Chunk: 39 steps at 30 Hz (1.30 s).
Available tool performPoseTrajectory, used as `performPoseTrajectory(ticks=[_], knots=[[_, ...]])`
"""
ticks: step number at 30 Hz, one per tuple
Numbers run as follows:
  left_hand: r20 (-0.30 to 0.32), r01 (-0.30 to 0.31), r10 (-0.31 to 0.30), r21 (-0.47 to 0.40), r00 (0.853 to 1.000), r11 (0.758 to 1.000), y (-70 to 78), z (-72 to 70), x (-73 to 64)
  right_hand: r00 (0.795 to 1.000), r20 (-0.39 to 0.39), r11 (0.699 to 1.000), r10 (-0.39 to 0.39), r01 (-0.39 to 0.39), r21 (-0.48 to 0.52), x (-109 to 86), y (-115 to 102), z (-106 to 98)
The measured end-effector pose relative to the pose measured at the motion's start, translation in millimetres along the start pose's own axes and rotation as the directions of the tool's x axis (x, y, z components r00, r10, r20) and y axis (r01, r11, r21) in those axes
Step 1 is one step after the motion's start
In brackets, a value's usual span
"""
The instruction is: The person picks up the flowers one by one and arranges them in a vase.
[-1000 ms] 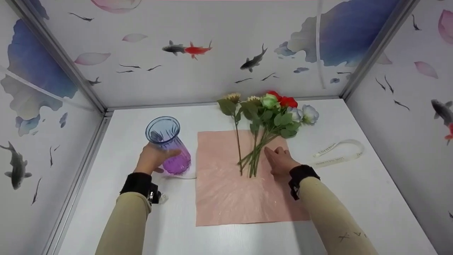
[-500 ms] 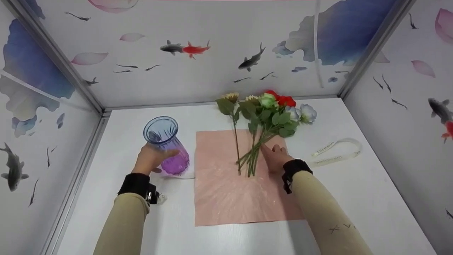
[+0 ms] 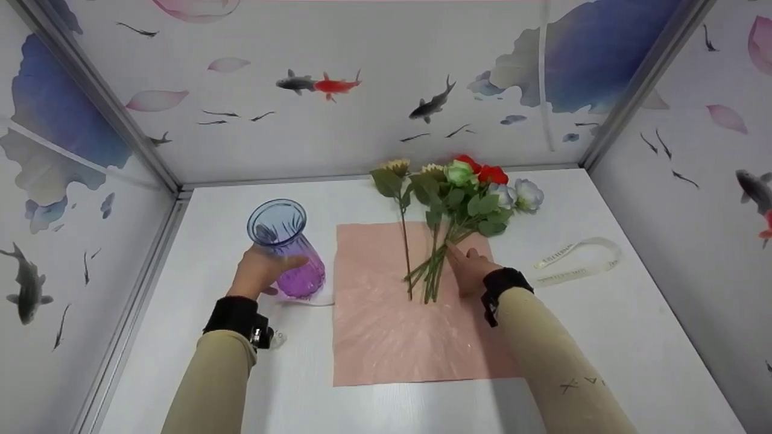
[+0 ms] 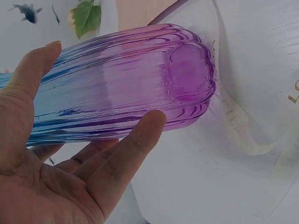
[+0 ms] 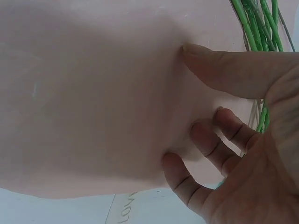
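Head view: the left hand point(image 3: 258, 270), left of centre, is holding the vase point(image 3: 300, 278), with thumb and fingers curving around its glass body. The vase is appearing roughly upright over the white surface point(image 3: 633, 349), just left of the pink paper point(image 3: 392, 343); whether its base is bearing fully on the surface cannot be determined. The right hand point(image 3: 473, 270), right of centre, is lying over the paper, its fingertips pointing at the stems of the flowers point(image 3: 481, 204); contact with the stems cannot be confirmed. The flowers are lying with crossed stems on the paper, their red, green, pale blue and yellowish heads spreading past its upper edge. A lettered ribbon point(image 3: 570, 276) is lying looped at the right of the frame.

Left wrist view: the vase is spanning the upper left, its purple base pointing right. The left hand is bracketing it, digits showing above and below the glass. A white lettered strip point(image 4: 247, 135) is running down the right side.

Right wrist view: the right hand is entering from the right, thumb extending, fingers loosely bent, grasping nothing visible. Green stems are passing behind it at upper right; the paper is filling most of the frame.
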<state>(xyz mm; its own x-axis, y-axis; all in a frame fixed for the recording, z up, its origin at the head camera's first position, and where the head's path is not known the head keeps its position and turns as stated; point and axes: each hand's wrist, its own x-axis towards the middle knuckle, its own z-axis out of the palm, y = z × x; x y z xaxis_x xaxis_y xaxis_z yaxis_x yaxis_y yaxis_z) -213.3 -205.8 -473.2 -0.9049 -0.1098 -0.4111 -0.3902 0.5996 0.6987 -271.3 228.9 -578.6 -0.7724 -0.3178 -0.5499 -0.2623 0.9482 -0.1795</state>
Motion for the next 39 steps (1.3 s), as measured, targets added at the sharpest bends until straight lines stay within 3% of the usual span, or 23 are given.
performPoseTrajectory(ticks=[4,8,11,15,21,25,33,39], knots=[[0.002,0.003,-0.003,0.002,1.0,1.0,0.0,-1.2,-0.7,0.997,-0.024,0.996,-0.068,0.066,-0.064,-4.9,-2,0],[0.008,0.002,-0.002,-0.009,1.0,1.0,0.2,-3.3,-0.8,0.988,-0.074,0.989,-0.137,0.132,-0.064,-14.2,-1,-1],[0.007,-0.004,0.004,-0.017,1.0,1.0,0.3,-4.1,-1.0,0.989,-0.092,0.991,-0.117,0.122,0.053,-18.9,1,-2],[0.003,-0.005,0.005,-0.015,1.0,1.0,0.5,-3.4,-1.6,0.996,-0.061,0.983,-0.058,0.068,0.17,-23.2,0,-7],[-0.007,0.002,-0.003,-0.001,1.0,1.0,-0.3,-2.5,-2.6,0.997,-0.043,0.991,-0.07,0.074,0.115,-27.0,-6,-10],[-0.009,0.0,0.0,0.001,1.0,1.0,-0.8,-3.0,-1.9,0.996,-0.058,0.989,-0.066,0.073,0.128,-27.5,-9,-12],[-0.011,-0.009,0.009,0.003,1.0,1.0,-3.2,-1.0,0.0,0.978,-0.183,0.987,-0.104,0.123,0.099,-18.0,-4,-2],[-0.006,-0.011,0.011,0.003,1.0,1.0,-2.8,1.3,1.4,0.956,-0.283,0.995,-0.082,0.096,0.038,-15.7,-5,2]])
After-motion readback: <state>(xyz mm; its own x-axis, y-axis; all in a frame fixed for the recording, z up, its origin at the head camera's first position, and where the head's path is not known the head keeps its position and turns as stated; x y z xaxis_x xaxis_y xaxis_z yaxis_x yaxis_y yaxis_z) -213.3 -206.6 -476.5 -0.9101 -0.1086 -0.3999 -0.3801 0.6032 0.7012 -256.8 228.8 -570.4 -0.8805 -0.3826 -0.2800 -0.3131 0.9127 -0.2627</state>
